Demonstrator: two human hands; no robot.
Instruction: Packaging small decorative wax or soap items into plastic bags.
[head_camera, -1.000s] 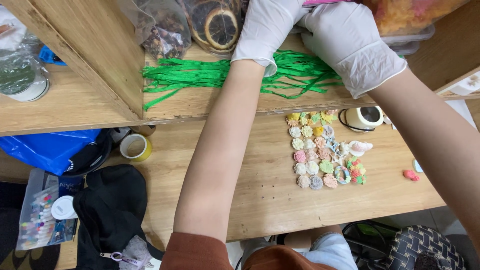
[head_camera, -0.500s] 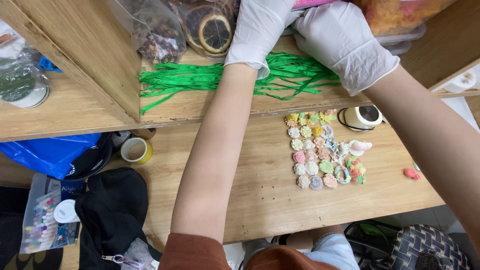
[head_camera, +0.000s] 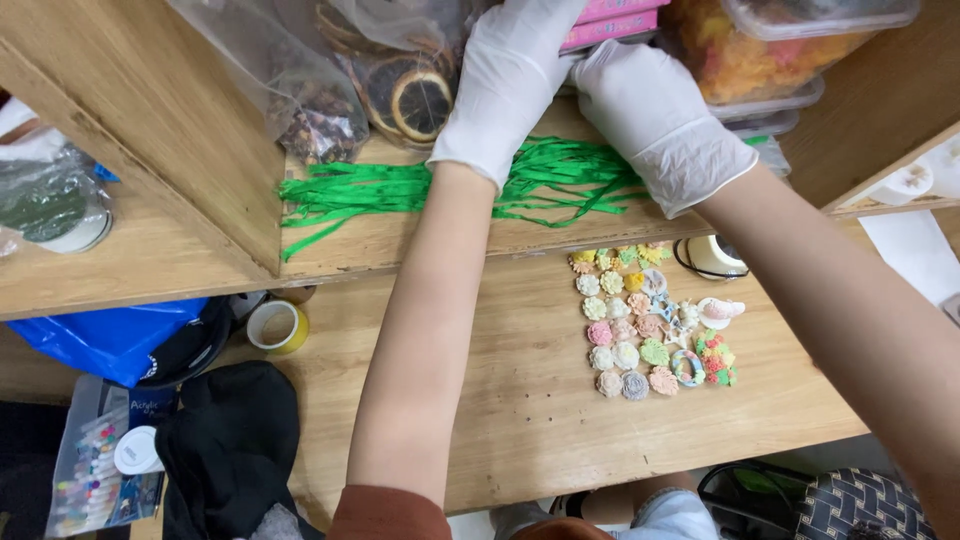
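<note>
The wooden shelf (head_camera: 150, 250) crosses the upper frame, with a bundle of green ribbon strips (head_camera: 400, 188) lying loose on it. At top centre both gloved hands meet at a flat pink box (head_camera: 610, 20): the left hand (head_camera: 510, 80) covers its left end, the right hand (head_camera: 655, 115) lies just beside; whether fingers clamp it cannot be told. Drawing it out level probably keeps the bag of dried citrus slices (head_camera: 405, 90) and the ribbon undisturbed. Small pastel flower pieces (head_camera: 640, 325) sit lower right
</note>
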